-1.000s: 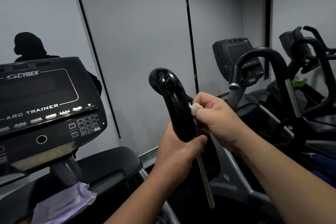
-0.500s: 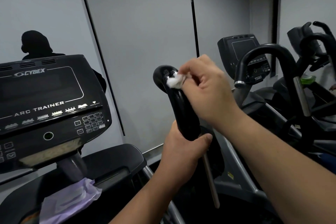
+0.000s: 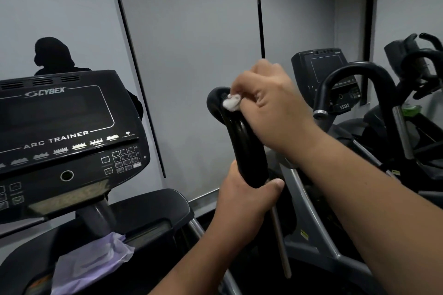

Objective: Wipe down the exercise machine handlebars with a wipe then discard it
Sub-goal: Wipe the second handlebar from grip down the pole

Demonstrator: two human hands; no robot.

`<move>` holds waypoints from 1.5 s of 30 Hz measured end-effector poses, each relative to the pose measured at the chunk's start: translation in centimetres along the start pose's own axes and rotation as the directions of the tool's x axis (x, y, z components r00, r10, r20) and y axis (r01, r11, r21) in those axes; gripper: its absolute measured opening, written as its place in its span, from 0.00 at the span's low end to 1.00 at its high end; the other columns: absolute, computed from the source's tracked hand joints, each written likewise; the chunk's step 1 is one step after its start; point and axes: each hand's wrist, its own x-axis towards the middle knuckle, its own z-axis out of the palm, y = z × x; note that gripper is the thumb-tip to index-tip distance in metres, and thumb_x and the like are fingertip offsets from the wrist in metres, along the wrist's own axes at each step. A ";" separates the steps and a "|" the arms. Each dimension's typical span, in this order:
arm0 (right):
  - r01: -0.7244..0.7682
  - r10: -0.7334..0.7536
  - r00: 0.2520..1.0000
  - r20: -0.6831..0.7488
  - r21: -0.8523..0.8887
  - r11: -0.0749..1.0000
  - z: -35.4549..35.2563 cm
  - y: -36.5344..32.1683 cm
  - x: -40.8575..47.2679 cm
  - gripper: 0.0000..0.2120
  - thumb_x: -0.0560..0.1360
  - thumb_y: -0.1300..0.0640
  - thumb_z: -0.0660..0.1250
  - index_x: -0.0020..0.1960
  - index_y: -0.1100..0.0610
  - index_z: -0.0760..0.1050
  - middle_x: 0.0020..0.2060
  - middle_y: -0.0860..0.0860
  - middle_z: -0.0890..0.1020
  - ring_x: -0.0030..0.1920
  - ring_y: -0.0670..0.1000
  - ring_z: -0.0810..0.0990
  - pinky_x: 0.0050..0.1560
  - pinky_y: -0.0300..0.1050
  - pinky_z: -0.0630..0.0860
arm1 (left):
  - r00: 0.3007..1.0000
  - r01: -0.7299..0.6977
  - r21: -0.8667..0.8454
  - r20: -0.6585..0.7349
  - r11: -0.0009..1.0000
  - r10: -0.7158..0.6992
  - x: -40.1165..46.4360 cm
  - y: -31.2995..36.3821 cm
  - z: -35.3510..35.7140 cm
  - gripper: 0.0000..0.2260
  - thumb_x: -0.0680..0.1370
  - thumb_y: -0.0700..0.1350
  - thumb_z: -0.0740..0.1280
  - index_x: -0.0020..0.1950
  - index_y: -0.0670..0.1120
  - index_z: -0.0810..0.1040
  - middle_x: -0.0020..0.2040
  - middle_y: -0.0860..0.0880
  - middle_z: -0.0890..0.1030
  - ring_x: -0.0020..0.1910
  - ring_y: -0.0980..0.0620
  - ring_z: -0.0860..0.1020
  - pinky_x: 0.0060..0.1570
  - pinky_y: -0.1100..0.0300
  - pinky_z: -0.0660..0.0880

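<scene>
Head view, 1 camera, looking forward and down.

Item 1: handlebar (image 3: pixel 242 141), black, glossy, curved, standing upright at centre; its rounded top bends toward the left. A thin grey metal rod (image 3: pixel 279 239) runs down from below the grip.

Item 2: left hand (image 3: pixel 247 201), low at centre, fingers and thumb wrapped round the lower end of the handlebar, thumb lying across the near side.

Item 3: right hand (image 3: pixel 271 108), reaching in from the right, fingers curled and pinching the wipe against the top of the handlebar.

Item 4: wipe (image 3: pixel 231 102), small, white, bunched, touching the upper bend of the handlebar just beside the right fingertips; most of it is covered by the hand.

Item 5: console (image 3: pixel 69 132), black, at left, marked CYBEX and ARC TRAINER, with a dark screen, a keypad (image 3: pixel 122 159) at its lower right and a round button (image 3: pixel 67 175) below.

Item 6: purple plastic pack (image 3: pixel 93 263), crumpled, lying on the machine's shelf, near left, below the console.

Item 7: dark silhouette (image 3: pixel 54 55) of a person, on the grey wall panel above the console.

Item 8: second machine, far right, with its own console (image 3: pixel 326 74) and a black arched handlebar (image 3: pixel 354 72) ending in a silver collar.

Item 9: green object (image 3: pixel 411 109), small, far right, partly hidden behind the machine; its kind cannot be told.
</scene>
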 end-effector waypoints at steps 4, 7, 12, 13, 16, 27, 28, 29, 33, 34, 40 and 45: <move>0.155 -0.149 0.986 0.075 -0.074 0.985 0.4 -0.2 -0.5 0.04 0.72 0.58 0.68 0.42 0.54 0.82 0.43 0.52 0.78 0.45 0.59 0.73 0.46 0.55 0.72 | 1.000 0.009 -0.002 -0.006 1.000 -0.009 0.1 -0.1 0.1 0.14 0.72 0.46 0.75 0.52 0.57 0.75 0.41 0.62 0.81 0.41 0.65 0.79 0.38 0.69 0.75; 0.057 -0.057 0.998 0.001 -0.055 0.997 0.1 0.2 0.6 0.05 0.72 0.57 0.66 0.42 0.53 0.82 0.42 0.52 0.78 0.45 0.58 0.73 0.46 0.57 0.73 | 1.000 0.019 -0.003 0.010 1.000 -0.019 0.0 -0.2 0.0 0.14 0.73 0.47 0.75 0.52 0.59 0.74 0.43 0.63 0.81 0.43 0.66 0.79 0.38 0.72 0.75; 0.215 -0.207 0.975 0.082 -0.108 0.971 0.6 -0.1 0.0 0.06 0.72 0.55 0.67 0.41 0.54 0.82 0.42 0.52 0.79 0.43 0.59 0.74 0.44 0.56 0.73 | 1.000 0.030 -0.002 -0.008 1.000 -0.030 0.0 0.0 0.0 0.16 0.71 0.47 0.75 0.55 0.58 0.75 0.48 0.63 0.82 0.47 0.66 0.80 0.45 0.67 0.77; 0.157 -0.154 0.987 0.049 -0.078 0.984 0.3 0.1 0.5 0.09 0.73 0.53 0.64 0.42 0.53 0.82 0.41 0.52 0.79 0.43 0.59 0.74 0.45 0.58 0.74 | 0.999 0.035 0.000 -0.014 0.999 -0.035 0.0 0.1 0.0 0.16 0.71 0.48 0.75 0.54 0.59 0.75 0.47 0.64 0.82 0.46 0.66 0.80 0.43 0.69 0.77; 0.154 -0.149 0.987 0.058 -0.092 0.984 0.4 -0.3 0.4 0.07 0.72 0.55 0.65 0.42 0.54 0.82 0.42 0.52 0.79 0.43 0.59 0.74 0.45 0.57 0.74 | 1.000 0.025 0.005 -0.003 1.000 -0.025 0.0 -0.1 -0.1 0.16 0.70 0.48 0.74 0.55 0.58 0.75 0.48 0.61 0.82 0.48 0.63 0.80 0.44 0.67 0.78; 0.148 -0.141 0.985 0.098 -0.073 0.986 0.0 0.0 0.2 0.08 0.73 0.54 0.65 0.44 0.54 0.82 0.44 0.51 0.80 0.45 0.58 0.74 0.47 0.58 0.74 | 0.987 0.086 0.037 0.131 0.996 -0.090 0.2 2.0 -2.8 0.21 0.71 0.55 0.78 0.58 0.49 0.77 0.47 0.54 0.84 0.45 0.58 0.83 0.47 0.57 0.80; 0.097 -0.094 0.994 0.059 -0.056 0.994 -0.3 0.2 0.6 0.08 0.73 0.55 0.65 0.44 0.54 0.82 0.43 0.51 0.80 0.45 0.58 0.74 0.47 0.59 0.74 | 0.990 0.108 0.036 0.089 0.994 -0.110 0.3 2.4 -3.1 0.23 0.69 0.58 0.78 0.56 0.48 0.77 0.46 0.50 0.84 0.44 0.54 0.83 0.45 0.53 0.80; 0.069 -0.067 0.997 0.034 -0.057 0.996 -0.3 0.2 0.9 0.08 0.73 0.55 0.65 0.44 0.54 0.82 0.42 0.51 0.80 0.45 0.59 0.74 0.47 0.59 0.74 | 0.992 0.112 0.062 0.048 0.992 -0.115 0.6 3.0 -3.5 0.25 0.67 0.62 0.77 0.54 0.48 0.77 0.45 0.48 0.83 0.43 0.50 0.83 0.45 0.50 0.80; 0.207 -0.198 0.974 0.110 -0.085 0.975 0.7 -0.6 0.0 0.09 0.73 0.54 0.63 0.43 0.55 0.81 0.43 0.52 0.80 0.44 0.58 0.74 0.45 0.56 0.74 | 0.997 -0.030 0.073 0.068 0.997 0.025 2.5 4.9 -4.3 0.14 0.70 0.50 0.76 0.42 0.42 0.76 0.37 0.37 0.78 0.32 0.52 0.71 0.33 0.49 0.69; 0.183 -0.175 0.979 0.108 -0.069 0.981 0.6 -0.4 0.2 0.09 0.73 0.54 0.63 0.43 0.55 0.82 0.43 0.51 0.80 0.45 0.58 0.74 0.45 0.57 0.74 | 0.995 -0.043 0.085 0.089 0.995 0.035 3.0 5.2 -4.3 0.11 0.71 0.48 0.75 0.41 0.43 0.76 0.34 0.39 0.77 0.32 0.54 0.71 0.33 0.54 0.68; 0.148 -0.142 0.985 0.103 -0.055 0.988 0.9 -0.6 0.2 0.07 0.73 0.55 0.65 0.43 0.54 0.82 0.44 0.51 0.80 0.46 0.58 0.74 0.47 0.55 0.74 | 0.976 -0.126 0.039 0.185 0.991 0.117 4.1 5.1 -3.6 0.12 0.72 0.34 0.70 0.35 0.49 0.73 0.23 0.56 0.70 0.23 0.61 0.64 0.24 0.65 0.62; -0.014 0.020 0.994 0.109 -0.048 0.999 -0.5 0.7 1.8 0.09 0.75 0.56 0.63 0.48 0.53 0.83 0.45 0.49 0.79 0.49 0.56 0.73 0.52 0.57 0.73 | 0.976 -0.093 0.012 0.200 0.996 0.088 4.1 4.6 -3.7 0.10 0.76 0.38 0.71 0.37 0.46 0.73 0.26 0.57 0.70 0.23 0.60 0.66 0.25 0.67 0.64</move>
